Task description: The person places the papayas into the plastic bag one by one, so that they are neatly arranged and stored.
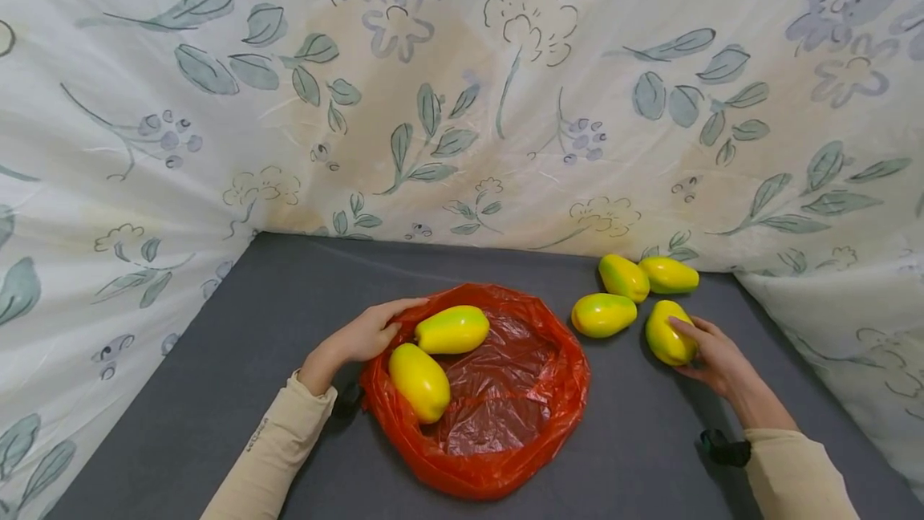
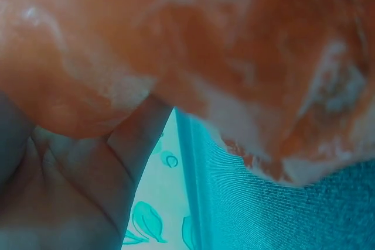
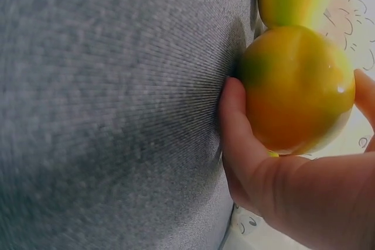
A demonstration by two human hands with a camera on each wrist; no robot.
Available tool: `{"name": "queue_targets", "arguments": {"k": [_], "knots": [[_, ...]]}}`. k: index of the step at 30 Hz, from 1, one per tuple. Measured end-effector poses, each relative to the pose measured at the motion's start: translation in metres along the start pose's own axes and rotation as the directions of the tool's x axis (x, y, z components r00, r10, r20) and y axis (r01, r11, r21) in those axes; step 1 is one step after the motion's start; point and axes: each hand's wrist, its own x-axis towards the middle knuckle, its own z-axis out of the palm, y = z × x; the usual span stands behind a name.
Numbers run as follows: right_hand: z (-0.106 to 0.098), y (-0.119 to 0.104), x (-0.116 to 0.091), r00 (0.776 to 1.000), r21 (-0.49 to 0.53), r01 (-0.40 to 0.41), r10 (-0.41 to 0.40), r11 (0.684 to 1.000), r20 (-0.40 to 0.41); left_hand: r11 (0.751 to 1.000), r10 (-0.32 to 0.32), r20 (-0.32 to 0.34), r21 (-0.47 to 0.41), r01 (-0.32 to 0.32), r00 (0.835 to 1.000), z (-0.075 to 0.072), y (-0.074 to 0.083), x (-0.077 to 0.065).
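Observation:
A red plastic bag [image 1: 498, 472] lies wide open on the grey tabletop, its rim rolled into a ring. Inside, at its left side, are two yellow papayas [image 1: 453, 330] [image 1: 420, 383]. My left hand [image 1: 364, 333] holds the bag's upper left rim; in the left wrist view the red plastic [image 2: 193, 45] covers the fingertips. Over on the right, my right hand [image 1: 715, 355] grips another yellow-green papaya [image 1: 668, 334] between thumb and fingers. The right wrist view shows this papaya [image 3: 299, 89] end-on, with fingers on opposite sides, close by the table surface.
Three more papayas [image 1: 604, 315] [image 1: 624, 278] [image 1: 669, 274] lie grouped at the back right, between the bag and the table's far edge. Floral cloth [image 1: 433, 103] hangs behind the grey table [image 1: 238, 359] and along both sides.

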Motion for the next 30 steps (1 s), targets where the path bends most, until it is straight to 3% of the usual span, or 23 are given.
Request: {"name": "queue_targets", "arguments": {"k": [10, 20, 30], "knots": [[-0.004, -0.004, -0.002, 1.0, 0.072, 0.011, -0.01, 0.997, -0.018, 0.999, -0.031, 0.047, 0.012, 0.031, 0.998, -0.005, 0.003, 0.001], [-0.005, -0.011, -0.008, 0.999, 0.15, 0.019, -0.015, 0.989, -0.028, 0.999, 0.003, 0.081, 0.031, -0.006, 0.997, -0.007, 0.007, 0.0], [0.002, -0.018, -0.017, 0.997, 0.164, 0.063, -0.056, 0.984, -0.046, 1.0, -0.019, 0.098, 0.013, 0.018, 0.995, -0.007, 0.01, -0.001]]}}
